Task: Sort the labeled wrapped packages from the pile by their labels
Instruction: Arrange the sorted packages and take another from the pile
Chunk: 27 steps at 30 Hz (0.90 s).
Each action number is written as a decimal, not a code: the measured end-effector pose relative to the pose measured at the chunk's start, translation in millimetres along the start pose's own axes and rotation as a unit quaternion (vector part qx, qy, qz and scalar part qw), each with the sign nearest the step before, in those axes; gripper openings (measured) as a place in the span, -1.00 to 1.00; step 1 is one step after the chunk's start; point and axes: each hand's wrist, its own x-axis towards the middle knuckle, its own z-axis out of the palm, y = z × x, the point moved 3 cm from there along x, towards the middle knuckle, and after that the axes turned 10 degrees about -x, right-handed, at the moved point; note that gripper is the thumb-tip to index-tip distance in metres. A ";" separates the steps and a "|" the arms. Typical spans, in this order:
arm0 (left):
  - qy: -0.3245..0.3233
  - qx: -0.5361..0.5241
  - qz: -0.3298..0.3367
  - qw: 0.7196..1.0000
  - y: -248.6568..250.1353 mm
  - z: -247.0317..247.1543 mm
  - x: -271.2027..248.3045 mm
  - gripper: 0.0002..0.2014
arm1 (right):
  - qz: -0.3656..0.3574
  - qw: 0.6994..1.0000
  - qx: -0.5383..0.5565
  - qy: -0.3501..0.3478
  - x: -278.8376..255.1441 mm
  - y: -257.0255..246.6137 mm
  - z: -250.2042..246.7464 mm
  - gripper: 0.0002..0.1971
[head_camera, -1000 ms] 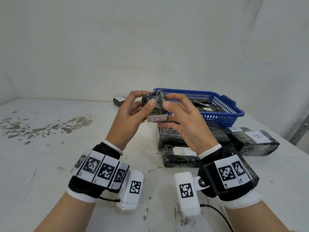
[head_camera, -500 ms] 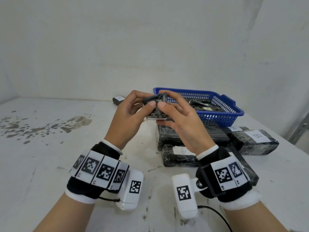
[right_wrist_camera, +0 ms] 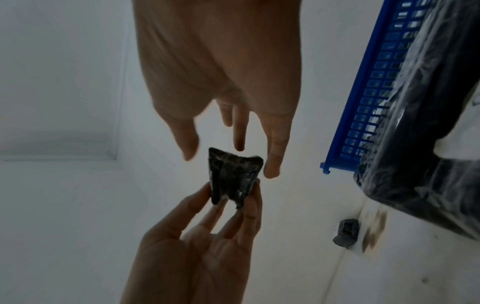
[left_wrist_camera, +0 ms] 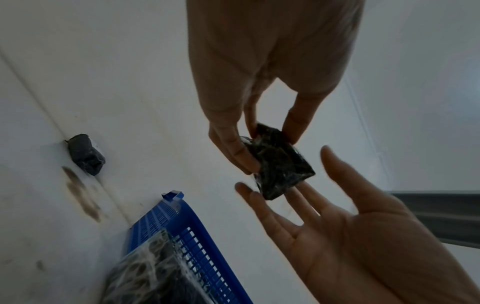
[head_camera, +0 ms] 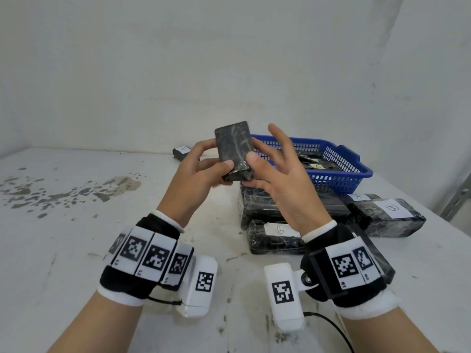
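1. The white table spreads wide; its left half from 7 to 10 o'clock of the hands holds only dark stains, and the wall closes it off at 12 o'clock.
2. The blue basket sits at 2 o'clock of the hands near the back wall, with wrapped packages inside it.
3. The pile of wrapped packages lies just in front of the basket at 4 o'clock; labels reading B, A and a hand-drawn b-like mark face up.
4. The left hand grasps the small wrapped package by its lower end, thumb in front and fingers behind, held in the air in front of the basket's left end.
5. The right hand is released: fingers are spread and straight, and the thumb tip sits at the package's lower right edge. Half a second ago both hands pinched the package flat and low; now it stands upright, dark face toward the head camera, and the white label seen a second ago is out of sight.
6. The right wrist view shows the right fingers clear of the package, with a gap that the head view hides; the left wrist view shows the left hand pinching it.
7. A lone small package with a label rests at 11 o'clock against the wall, well apart from the pile.
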 end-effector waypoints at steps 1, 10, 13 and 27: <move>-0.009 -0.001 0.003 1.000 1.6 1.5 -1.5 -0.59 | -0.005 1.000 -0.002 0.005 -0.4 -0.1 0.0 -0.24; -0.002 0.026 0.042 0.999 5.9 1.4 -3.3 -0.78 | 0.005 0.999 -0.038 -0.019 -4.2 -2.6 0.2 -0.23; -0.014 0.045 0.050 0.998 5.9 2.6 -3.2 -0.82 | -0.009 0.999 -0.039 -0.022 -5.3 -6.6 0.4 -0.26; -0.040 0.076 0.061 0.994 8.8 6.5 -7.2 -0.97 | 0.000 0.999 -0.043 -0.002 -3.0 -7.1 -5.3 -0.63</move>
